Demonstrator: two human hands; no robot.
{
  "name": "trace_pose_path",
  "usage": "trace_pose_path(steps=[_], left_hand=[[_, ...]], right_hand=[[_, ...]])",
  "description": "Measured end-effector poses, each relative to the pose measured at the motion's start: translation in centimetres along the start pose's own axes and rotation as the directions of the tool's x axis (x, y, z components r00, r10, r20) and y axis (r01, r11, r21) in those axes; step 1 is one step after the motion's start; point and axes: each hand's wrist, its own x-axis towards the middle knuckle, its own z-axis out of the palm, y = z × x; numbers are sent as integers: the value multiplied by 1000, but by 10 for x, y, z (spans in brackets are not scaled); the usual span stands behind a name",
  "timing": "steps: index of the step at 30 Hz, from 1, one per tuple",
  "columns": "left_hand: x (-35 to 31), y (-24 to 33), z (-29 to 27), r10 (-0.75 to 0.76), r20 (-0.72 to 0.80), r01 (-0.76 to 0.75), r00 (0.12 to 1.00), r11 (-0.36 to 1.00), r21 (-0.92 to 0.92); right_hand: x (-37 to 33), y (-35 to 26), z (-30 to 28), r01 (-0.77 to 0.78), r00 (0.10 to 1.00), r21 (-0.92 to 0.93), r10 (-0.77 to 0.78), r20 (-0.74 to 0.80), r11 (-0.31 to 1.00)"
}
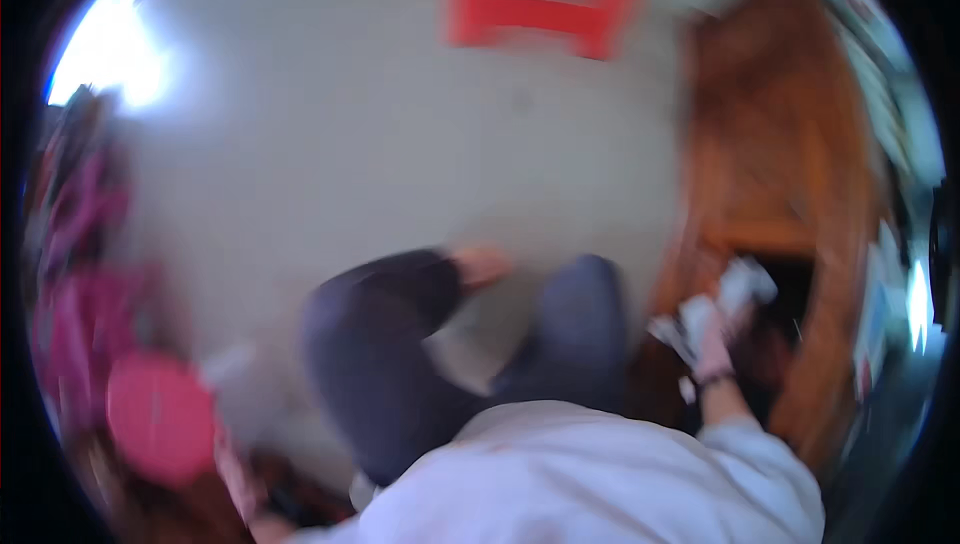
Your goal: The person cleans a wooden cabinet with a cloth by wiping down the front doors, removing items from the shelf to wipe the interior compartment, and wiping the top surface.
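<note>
At the lower left, my left hand (236,471) is at the right edge of a round pinkish-red disc (160,418), perhaps a stool seat or a lid. Motion blur hides whether its fingers grip the rim. On the right, my right hand (711,340) is closed on a crumpled white cloth (744,284), parts of which stick out on both sides of the fingers. This hand is beside a dark opening (789,294) in brown wooden furniture (755,164). A dark band circles the right wrist.
A red plastic stool (535,14) stands on the grey floor (380,124) at the far side. Magenta fabric (90,304) lies along the left. My bent legs (385,364) are in the middle. Bright light enters at the upper left.
</note>
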Motion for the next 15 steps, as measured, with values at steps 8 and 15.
trace_pose_path(steps=[8,15], left_hand=[[-97,143,105,140,405,-404,903,592,697],[-291,347,196,767,642,-817,-3,-372,440]], right_hand=[[1,-5,-35,-191,981,-66,189,-30,979],[7,-12,-25,-97,995,42,98,-16,994]])
